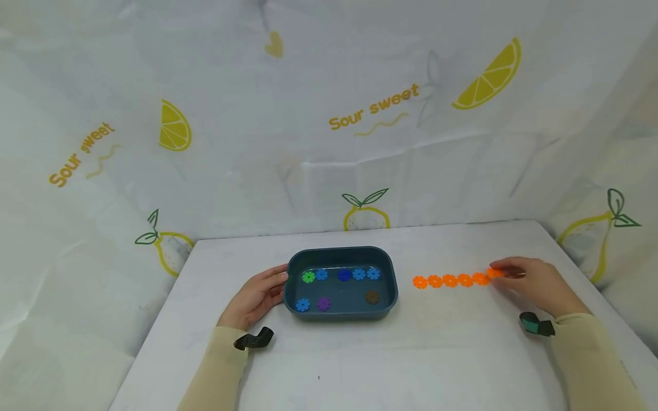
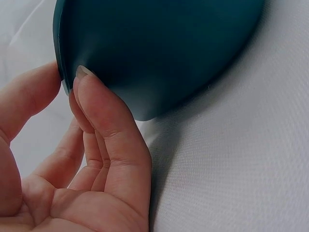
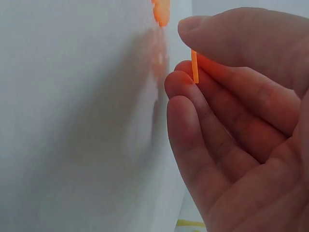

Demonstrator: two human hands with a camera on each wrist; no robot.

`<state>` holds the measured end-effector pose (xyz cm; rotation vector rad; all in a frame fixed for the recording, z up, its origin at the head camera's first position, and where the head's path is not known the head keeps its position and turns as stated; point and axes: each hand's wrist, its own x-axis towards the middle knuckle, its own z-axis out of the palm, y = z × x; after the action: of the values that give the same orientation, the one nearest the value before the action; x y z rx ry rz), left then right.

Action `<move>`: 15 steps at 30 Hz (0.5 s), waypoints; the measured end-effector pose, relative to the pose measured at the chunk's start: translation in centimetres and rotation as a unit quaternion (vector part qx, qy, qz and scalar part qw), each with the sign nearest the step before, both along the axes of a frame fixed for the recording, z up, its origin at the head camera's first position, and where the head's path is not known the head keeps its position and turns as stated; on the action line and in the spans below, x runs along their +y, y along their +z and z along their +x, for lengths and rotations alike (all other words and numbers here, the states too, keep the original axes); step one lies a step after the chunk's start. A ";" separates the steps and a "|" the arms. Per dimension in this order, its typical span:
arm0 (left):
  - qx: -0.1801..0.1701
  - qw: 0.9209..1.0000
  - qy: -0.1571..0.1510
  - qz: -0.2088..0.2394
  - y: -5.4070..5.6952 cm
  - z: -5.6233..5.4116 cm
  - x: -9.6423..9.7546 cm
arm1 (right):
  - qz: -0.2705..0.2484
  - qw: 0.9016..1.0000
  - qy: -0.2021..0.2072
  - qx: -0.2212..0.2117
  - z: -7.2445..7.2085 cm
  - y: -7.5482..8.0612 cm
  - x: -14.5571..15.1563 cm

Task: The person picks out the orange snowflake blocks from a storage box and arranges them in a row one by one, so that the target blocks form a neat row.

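In the head view my left hand (image 1: 262, 297) is at the left end of a dark teal tray (image 1: 339, 314). Up close in the left wrist view, its bent fingers hold the tray's rim and outer wall (image 2: 164, 48). My right hand (image 1: 537, 282) pinches an orange snowflake disc (image 3: 195, 67) between thumb and fingers, seen edge-on in the right wrist view. That disc is at the right end of a row of several orange snowflake discs (image 1: 450, 280) lying on the table. Inside the tray are several blue discs (image 1: 358, 274), plus a green (image 1: 308, 277), a purple (image 1: 324, 303) and a brown one (image 1: 372, 297).
A white cloth covers the table (image 1: 370, 365), and a pale curtain (image 1: 247, 171) with lemon prints rises behind its back edge. Black bands with small cameras sit at the left wrist (image 1: 254, 339) and right wrist (image 1: 537, 325).
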<state>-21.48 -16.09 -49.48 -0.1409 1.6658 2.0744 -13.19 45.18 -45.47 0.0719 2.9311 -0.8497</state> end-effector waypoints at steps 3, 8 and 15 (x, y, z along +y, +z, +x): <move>-0.001 1.000 -0.003 -0.004 0.0 0.1 -0.1 | 0.004 1.000 -0.006 0.001 0.1 -0.2 0.3; -0.004 1.000 -0.003 -0.001 -0.1 0.1 -0.3 | 0.008 1.000 -0.004 0.000 0.1 -0.2 0.4; -0.004 1.000 -0.002 -0.005 -0.1 -0.1 -0.1 | 0.017 1.000 -0.008 0.003 -0.2 -0.3 0.3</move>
<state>-21.62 -16.21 -49.56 -0.1491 1.6702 2.0604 -13.37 45.45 -45.77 0.0971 2.9543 -0.8044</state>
